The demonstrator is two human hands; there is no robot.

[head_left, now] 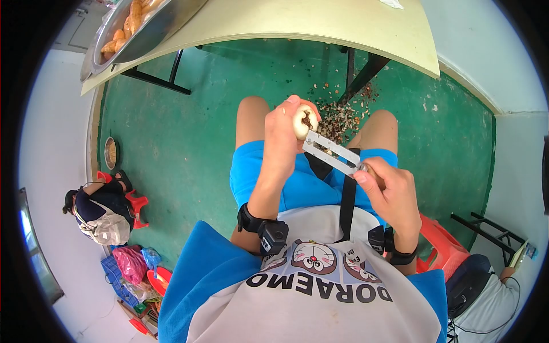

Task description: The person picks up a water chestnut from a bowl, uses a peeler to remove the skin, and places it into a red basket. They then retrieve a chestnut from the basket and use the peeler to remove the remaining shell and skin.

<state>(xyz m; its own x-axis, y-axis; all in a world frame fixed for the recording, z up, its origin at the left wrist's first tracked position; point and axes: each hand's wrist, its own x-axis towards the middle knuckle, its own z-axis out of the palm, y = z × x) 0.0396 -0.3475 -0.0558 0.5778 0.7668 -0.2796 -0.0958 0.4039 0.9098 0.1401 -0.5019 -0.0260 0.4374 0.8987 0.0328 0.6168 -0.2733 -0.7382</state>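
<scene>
In the head view my left hand point(283, 128) is wrapped round a pale, rounded vegetable point(301, 124) that has a dark, rough patch on its face. My right hand point(389, 191) grips the handle of a metal peeler point(337, 154) with a long slotted blade. The blade's far end lies at the lower edge of the vegetable, close to the dark patch. Both hands are above my lap, between the knees. Peel scraps point(341, 119) lie scattered on the green floor beyond them.
A pale table point(274, 22) spans the front, bearing a metal basin point(166, 26) of orange-brown vegetables at left. Another person point(103, 208) sits on a red stool at far left, near a bowl point(111, 152) and bags point(130, 264). A red stool point(443, 243) stands at right.
</scene>
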